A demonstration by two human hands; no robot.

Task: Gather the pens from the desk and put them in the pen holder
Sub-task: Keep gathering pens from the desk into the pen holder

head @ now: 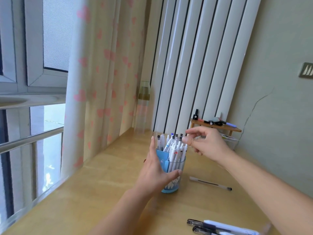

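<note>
Loose pens (220, 227) are lying at 5 o'clock; left hand (155, 168), fingers spread, is bracing the pen holder (174, 173). Right hand (205, 143), fingertips parted, is hovering over it. Keep the holder steadied.

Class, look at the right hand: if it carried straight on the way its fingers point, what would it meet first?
Probably the tops of the pens standing in the holder: the right hand points left at them, its fingertips almost touching, though depth is unclear.

The left hand (155, 168) reaches toward 12 o'clock, palm flat, fingers straight, thumb splayed toward 3. The right hand (205, 143) hangs at 1 o'clock, fingers loosely curled, empty.
</note>
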